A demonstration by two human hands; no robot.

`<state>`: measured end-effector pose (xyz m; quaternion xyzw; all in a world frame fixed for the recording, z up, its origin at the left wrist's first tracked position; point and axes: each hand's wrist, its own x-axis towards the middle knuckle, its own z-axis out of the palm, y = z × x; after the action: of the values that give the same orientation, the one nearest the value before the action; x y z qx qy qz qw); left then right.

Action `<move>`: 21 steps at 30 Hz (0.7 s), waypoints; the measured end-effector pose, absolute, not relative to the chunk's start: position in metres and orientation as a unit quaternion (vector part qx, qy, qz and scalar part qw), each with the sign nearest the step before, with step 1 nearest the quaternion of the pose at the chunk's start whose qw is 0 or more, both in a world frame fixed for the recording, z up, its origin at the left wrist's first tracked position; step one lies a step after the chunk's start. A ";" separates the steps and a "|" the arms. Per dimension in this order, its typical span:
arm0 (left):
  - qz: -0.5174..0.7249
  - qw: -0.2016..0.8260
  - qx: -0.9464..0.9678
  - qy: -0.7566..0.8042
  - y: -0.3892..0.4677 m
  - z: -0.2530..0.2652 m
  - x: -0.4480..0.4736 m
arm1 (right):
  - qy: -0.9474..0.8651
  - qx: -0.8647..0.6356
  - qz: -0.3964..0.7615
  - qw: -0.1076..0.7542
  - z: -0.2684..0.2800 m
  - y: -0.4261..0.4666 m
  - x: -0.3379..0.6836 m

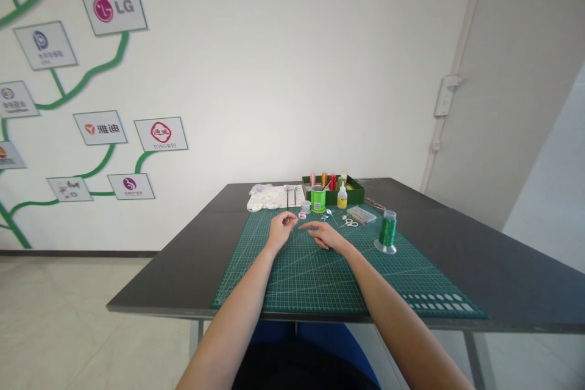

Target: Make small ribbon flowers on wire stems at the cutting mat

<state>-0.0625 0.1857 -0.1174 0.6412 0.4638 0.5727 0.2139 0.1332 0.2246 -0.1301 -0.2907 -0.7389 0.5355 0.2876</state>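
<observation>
Above the green cutting mat (315,292), my left hand (280,230) is closed in a pinch. Whatever lies between its fingertips is too small to make out. My right hand (325,235) is just to the right, with its forefinger stretched toward the left fingertips, other fingers bent, and nothing visible in it. Just beyond the hands are a small pink and white piece (302,216) and a stack of small clear round containers (306,207). A green tin (318,200) stands behind them. White-handled scissors (351,223) lie right of my right hand.
A spool of green thread (388,230) stands upright on the right. Farther back are a clear flat case (362,214), a yellow-labelled glue bottle (342,196), and a dark green box (359,196) with several thread spools. White cloth (269,198) lies at back left, near the wall.
</observation>
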 end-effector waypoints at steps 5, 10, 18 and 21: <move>0.588 0.216 0.624 0.467 0.190 -0.120 -0.064 | -0.735 -0.273 0.554 0.279 -0.128 0.221 0.134; 0.591 0.202 0.600 0.500 0.193 -0.125 -0.067 | -0.735 -0.272 0.561 0.267 -0.127 0.220 0.134; 0.562 0.134 0.607 0.546 0.192 -0.125 -0.070 | -0.727 -0.259 0.592 0.233 -0.128 0.221 0.133; 0.530 0.095 0.621 0.570 0.188 -0.123 -0.069 | -0.721 -0.244 0.609 0.224 -0.128 0.220 0.133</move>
<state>-0.0693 0.1877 -0.1226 0.6206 0.5698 0.5303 0.0952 0.1329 0.2204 -0.1284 -0.2442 -0.7208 0.6088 0.2239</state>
